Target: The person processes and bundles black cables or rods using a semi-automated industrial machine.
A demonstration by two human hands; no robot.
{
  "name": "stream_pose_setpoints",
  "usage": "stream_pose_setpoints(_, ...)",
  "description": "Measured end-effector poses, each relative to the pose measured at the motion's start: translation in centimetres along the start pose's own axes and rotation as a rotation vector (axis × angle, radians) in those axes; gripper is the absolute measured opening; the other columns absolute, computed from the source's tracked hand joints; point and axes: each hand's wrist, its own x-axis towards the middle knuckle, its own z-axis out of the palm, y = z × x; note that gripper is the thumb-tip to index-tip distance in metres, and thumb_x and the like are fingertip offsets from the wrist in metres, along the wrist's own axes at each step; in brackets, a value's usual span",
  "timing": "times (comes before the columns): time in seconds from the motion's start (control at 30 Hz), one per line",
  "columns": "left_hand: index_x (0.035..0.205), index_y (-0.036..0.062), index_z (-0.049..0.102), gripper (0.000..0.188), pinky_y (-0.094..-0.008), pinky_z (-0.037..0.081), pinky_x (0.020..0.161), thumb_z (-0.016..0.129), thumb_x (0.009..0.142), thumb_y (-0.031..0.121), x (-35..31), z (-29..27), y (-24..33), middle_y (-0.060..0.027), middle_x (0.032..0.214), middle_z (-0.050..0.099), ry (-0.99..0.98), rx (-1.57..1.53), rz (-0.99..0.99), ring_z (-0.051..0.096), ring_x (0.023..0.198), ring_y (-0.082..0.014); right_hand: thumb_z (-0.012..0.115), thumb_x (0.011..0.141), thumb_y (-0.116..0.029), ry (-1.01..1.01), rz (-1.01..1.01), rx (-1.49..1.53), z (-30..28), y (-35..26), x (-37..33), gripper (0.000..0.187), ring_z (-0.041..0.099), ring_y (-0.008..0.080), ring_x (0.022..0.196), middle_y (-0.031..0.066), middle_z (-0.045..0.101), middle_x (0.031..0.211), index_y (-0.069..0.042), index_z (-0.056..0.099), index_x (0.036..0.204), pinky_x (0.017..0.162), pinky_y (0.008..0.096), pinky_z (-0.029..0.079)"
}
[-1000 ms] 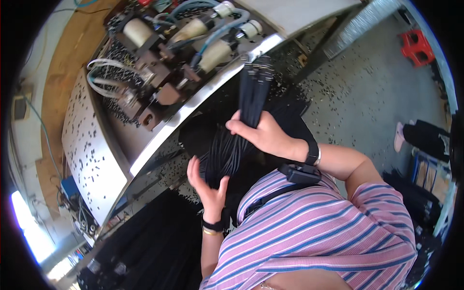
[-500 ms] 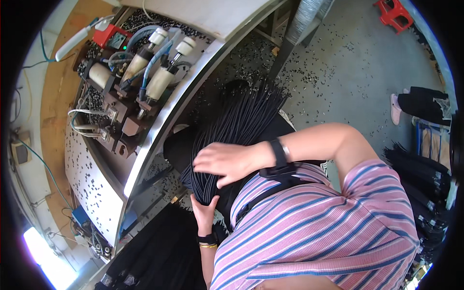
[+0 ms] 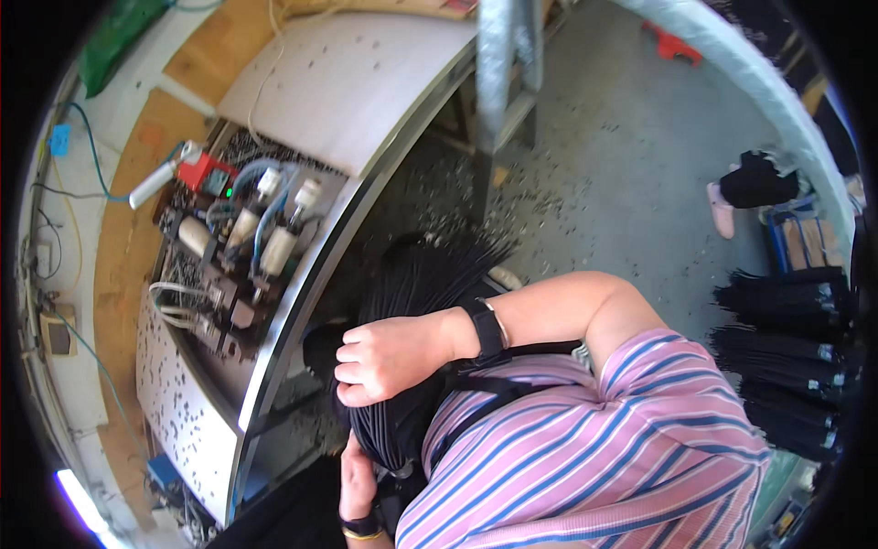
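A thick bundle of thin black cords (image 3: 430,279) lies across my lap, its strands fanning out at the far end. My right hand (image 3: 391,357) is closed over the middle of the bundle, knuckles up and fingers curled round the strands. Lower down, my left hand (image 3: 357,478) grips the near end of the cords from the left side; some of its fingers are hidden behind them. Black bands circle both wrists.
To the left, a metal-edged table (image 3: 320,78) carries a small machine (image 3: 242,247) with cylinders and hoses. Small black bits litter table and floor. More black cord bundles (image 3: 786,357) are stacked at right. A red stool (image 3: 672,44) and someone's pink shoe (image 3: 721,210) are farther off.
My right hand has gone from lying with fingers stretched over the cords to curling round them. The view has shifted, so the machine sits lower and appears smaller.
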Motion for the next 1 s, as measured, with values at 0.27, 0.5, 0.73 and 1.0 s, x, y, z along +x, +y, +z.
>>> stream_pose_setpoints(0.27, 0.101, -0.0032, 0.060, 0.065, -0.0297, 0.043, 0.075, 0.052, 0.086, 0.059, 1.6, 6.0, 6.1, -0.0094, 0.089, 0.061, -0.724, 0.387, 0.082, 0.057, 0.082, -0.0184, 0.059, 0.075, -0.020, 0.325, -0.370, -0.964, -28.2, 0.8, 4.0, 0.010, 0.054, 0.0164, 0.057, -0.0021, 0.047, 0.062, -0.011, 0.053, 0.077, 0.045, 0.0290, 0.040)
stream_pose_setpoints(0.5, 0.087, 0.0006, 0.056, 0.046, -0.0295, 0.040, 0.063, 0.046, 0.091, 0.045, 6.2, 16.8, 17.8, -0.0068, 0.075, 0.057, -0.918, 0.282, 0.857, 0.052, 0.069, -0.0164, 0.064, 0.074, -0.013, 0.089, 0.137, -1.646, -49.7, -8.3, 3.9, 0.030, 0.057, 0.0300, 0.078, 0.0098, 0.055, 0.080, -0.008, 0.054, 0.102, 0.072, 0.0406, 0.046)
stream_pose_setpoints(0.73, 0.088, 0.0019, 0.056, 0.046, -0.0308, 0.042, 0.067, 0.038, 0.100, 0.042, 8.3, 28.7, 16.1, -0.0063, 0.075, 0.059, -0.837, -0.332, 0.365, 0.053, 0.071, -0.0158, 0.059, 0.075, -0.012, 0.133, 0.914, -1.054, -41.0, -13.2, -14.6, 0.042, 0.052, 0.0369, 0.106, 0.0211, 0.055, 0.112, 0.002, 0.054, 0.113, 0.094, 0.0465, 0.041)
stream_pose_setpoints(1.0, 0.119, -0.0030, 0.052, 0.054, -0.0330, 0.036, 0.096, 0.037, 0.099, 0.044, 3.9, 31.7, 17.8, -0.0107, 0.117, 0.055, -0.852, -0.352, 0.258, 0.049, 0.109, -0.0175, 0.078, 0.069, -0.034, 0.678, 1.090, -0.258, -16.0, -19.7, -12.3, 0.079, 0.054, 0.0362, 0.110, 0.0203, 0.054, 0.120, -0.002, 0.040, 0.131, 0.093, 0.0415, 0.043)
